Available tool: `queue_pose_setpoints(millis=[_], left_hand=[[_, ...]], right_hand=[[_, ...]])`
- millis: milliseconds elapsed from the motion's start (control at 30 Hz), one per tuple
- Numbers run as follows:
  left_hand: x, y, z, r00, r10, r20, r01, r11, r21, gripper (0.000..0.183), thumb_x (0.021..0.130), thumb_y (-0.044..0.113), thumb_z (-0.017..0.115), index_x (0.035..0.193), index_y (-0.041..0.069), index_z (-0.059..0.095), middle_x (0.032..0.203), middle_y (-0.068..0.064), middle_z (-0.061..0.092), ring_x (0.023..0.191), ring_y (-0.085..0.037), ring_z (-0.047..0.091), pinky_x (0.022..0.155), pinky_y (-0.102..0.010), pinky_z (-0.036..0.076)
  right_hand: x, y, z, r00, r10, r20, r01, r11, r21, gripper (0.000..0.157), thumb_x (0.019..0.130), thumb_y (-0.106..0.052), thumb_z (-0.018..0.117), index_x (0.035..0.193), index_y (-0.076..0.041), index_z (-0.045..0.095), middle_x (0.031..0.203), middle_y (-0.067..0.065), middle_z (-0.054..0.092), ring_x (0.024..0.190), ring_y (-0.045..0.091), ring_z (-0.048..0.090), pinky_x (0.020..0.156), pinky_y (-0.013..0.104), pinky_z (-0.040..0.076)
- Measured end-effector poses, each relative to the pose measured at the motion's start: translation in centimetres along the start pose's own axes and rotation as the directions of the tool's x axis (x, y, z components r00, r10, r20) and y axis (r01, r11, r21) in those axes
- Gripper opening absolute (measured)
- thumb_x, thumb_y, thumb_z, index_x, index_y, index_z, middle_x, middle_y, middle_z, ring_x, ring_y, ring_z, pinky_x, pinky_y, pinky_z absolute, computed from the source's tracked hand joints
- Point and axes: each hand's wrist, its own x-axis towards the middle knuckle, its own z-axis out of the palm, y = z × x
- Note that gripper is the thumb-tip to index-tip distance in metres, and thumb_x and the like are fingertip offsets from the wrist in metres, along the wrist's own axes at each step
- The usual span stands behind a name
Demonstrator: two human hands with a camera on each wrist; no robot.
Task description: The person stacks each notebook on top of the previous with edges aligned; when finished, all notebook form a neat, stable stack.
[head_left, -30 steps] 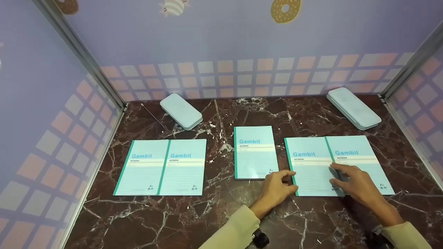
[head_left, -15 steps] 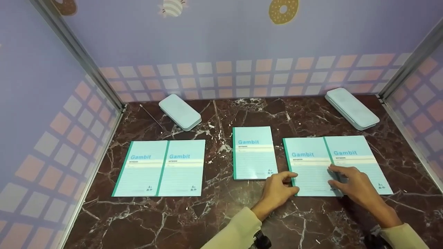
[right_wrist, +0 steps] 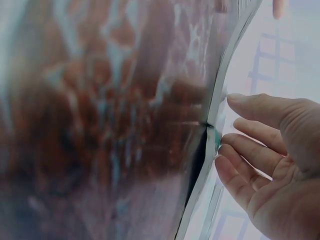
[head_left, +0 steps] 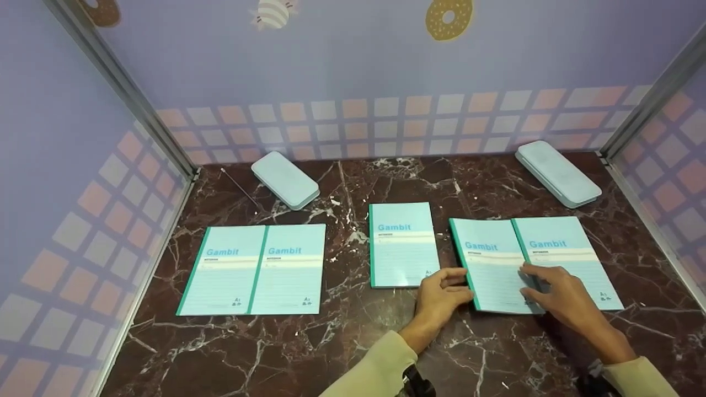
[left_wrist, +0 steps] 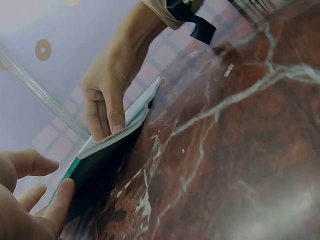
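Note:
Between my two hands lies a light-blue Gambit notebook [head_left: 492,275] with a green spine. Its spine side is raised and bowed, and its dark underside shows in the left wrist view. My left hand [head_left: 439,302] grips this spine edge, with the thumb near the bottom corner. Thumb and fingertips of my right hand [head_left: 568,295] touch the cover near its right edge, with the fingers fairly straight. Beneath that hand is another notebook [head_left: 568,237], lying flat alongside. A single notebook [head_left: 402,220] is left of my left hand, its lower right corner partly covered.
Two more notebooks [head_left: 220,275] lie side by side at the left. A pale case [head_left: 285,180] and a thin stick [head_left: 239,186] lie behind them. Another pale case [head_left: 558,173] rests at the back right. Patterned walls enclose the dark marble table [head_left: 309,358].
The notebook between my hands has gone from flat to bowed, its spine side lifting. My left fingers have closed in on that edge. My right hand stays nearly in place.

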Motion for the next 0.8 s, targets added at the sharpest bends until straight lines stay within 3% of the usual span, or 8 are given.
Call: queue_pose_setpoints(millis=[267,467,800], left_hand=[[-0.1,-0.2,0.5,0.999,-0.022,-0.029,0.021,0.999,-0.037,0.044,0.083,-0.009,0.083,0.123,0.009,0.078,0.118,-0.004,0.076,0.082,-0.02,0.075,0.07,-0.032,0.065],[-0.3,0.0,0.4,1.0,-0.019,-0.013,0.018,0.995,-0.103,0.043,0.085,-0.013,0.076,0.124,0.005,0.077,0.118,-0.007,0.073,0.084,-0.022,0.075,0.073,-0.033,0.065],[0.3,1.3,0.0,0.998,-0.056,-0.014,0.053,0.981,-0.186,0.042,0.086,-0.014,0.075,0.123,0.005,0.078,0.118,-0.007,0.075,0.085,-0.024,0.075,0.074,-0.035,0.065]], right_hand=[[0.1,-0.4,0.3,1.0,0.027,0.015,-0.027,1.0,-0.007,0.052,0.093,-0.006,0.082,0.14,0.008,0.064,0.13,0.034,0.061,0.11,0.053,0.061,0.086,0.067,0.051],[0.1,-0.4,0.3,0.997,0.065,0.035,-0.065,0.998,0.023,0.051,0.095,-0.012,0.081,0.14,0.007,0.065,0.134,0.035,0.06,0.11,0.053,0.063,0.086,0.065,0.053],[0.0,-1.0,-0.4,0.987,0.146,0.067,-0.152,0.983,0.101,0.053,0.103,-0.026,0.074,0.144,0.004,0.061,0.133,0.031,0.063,0.113,0.051,0.065,0.084,0.056,0.058]])
